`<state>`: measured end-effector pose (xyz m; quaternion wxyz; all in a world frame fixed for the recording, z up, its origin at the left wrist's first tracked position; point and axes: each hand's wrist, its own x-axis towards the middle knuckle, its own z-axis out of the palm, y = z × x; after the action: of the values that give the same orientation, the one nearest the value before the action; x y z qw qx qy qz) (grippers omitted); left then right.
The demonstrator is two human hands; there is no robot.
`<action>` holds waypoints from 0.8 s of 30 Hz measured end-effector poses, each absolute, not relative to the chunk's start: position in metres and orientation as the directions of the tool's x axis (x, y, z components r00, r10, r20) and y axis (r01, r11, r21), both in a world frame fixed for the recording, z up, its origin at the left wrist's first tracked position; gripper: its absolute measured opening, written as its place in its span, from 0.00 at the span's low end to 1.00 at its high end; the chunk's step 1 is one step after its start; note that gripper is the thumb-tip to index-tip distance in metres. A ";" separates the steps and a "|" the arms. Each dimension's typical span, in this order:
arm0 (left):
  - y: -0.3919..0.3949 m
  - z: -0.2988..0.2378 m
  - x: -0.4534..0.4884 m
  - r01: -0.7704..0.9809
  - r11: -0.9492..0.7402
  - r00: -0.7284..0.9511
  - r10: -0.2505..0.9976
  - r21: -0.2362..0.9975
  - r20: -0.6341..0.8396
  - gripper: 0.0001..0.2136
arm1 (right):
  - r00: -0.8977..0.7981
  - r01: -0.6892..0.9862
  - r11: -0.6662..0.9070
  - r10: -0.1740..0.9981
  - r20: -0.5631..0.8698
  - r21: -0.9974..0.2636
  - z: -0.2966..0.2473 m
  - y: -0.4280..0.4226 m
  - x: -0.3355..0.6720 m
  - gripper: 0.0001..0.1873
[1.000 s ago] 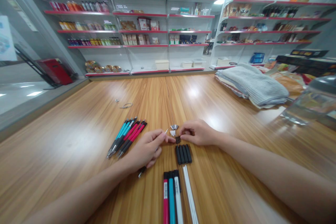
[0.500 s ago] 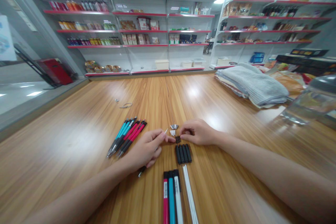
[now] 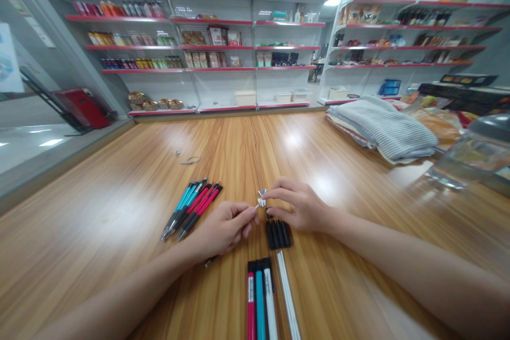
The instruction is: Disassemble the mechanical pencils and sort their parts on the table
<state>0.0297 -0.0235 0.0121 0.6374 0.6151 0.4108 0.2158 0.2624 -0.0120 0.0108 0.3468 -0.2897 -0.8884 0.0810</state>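
My left hand point(image 3: 227, 228) is closed, its thumb and finger pinching a thin white pen refill point(image 3: 257, 206) that points up to the right. Below this hand a dark piece with a silver tip point(image 3: 209, 262) pokes out; whether the hand holds it is hidden. My right hand point(image 3: 298, 204) hovers with fingers apart. Its fingertips are over small white pieces point(image 3: 262, 202) and silver pieces point(image 3: 262, 192), and I cannot tell whether they touch. Small black parts point(image 3: 268, 213) are mostly covered by its lower fingers. Black pen grips point(image 3: 278, 235) lie in a row just below.
Pen barrels point(image 3: 260, 297) in pink, blue and white lie near me beside white refills point(image 3: 289, 297). Several assembled pens point(image 3: 193, 207) lie left. Farther off are a wire loop point(image 3: 191, 160), folded cloths point(image 3: 382, 127) and a clear container point(image 3: 470, 151). Stocked shelves point(image 3: 215, 69) stand behind.
My right hand has shifted left and its fingers have spread over the small white pieces. My left hand has turned slightly, bringing the refill's end right and lower, close to those pieces.
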 end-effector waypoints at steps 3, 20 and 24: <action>-0.024 0.015 0.029 0.285 0.091 0.624 0.738 0.954 -0.257 0.19 | -0.636 0.433 0.857 0.510 0.580 -0.279 0.010 -0.020 0.253 0.11; -0.022 0.018 0.026 0.252 0.181 0.654 0.692 0.951 -0.305 0.17 | -0.311 0.377 0.593 0.804 0.506 -0.712 0.005 0.002 0.269 0.07; -0.023 0.020 0.028 0.226 0.191 0.648 0.702 0.955 -0.294 0.17 | -0.210 0.209 0.423 0.900 0.382 -0.882 0.000 0.012 0.276 0.12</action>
<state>0.0279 -0.0228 0.0199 0.6716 0.6109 0.3800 0.1773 0.2757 0.0119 -0.0004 0.4838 -0.4010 -0.6910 0.3573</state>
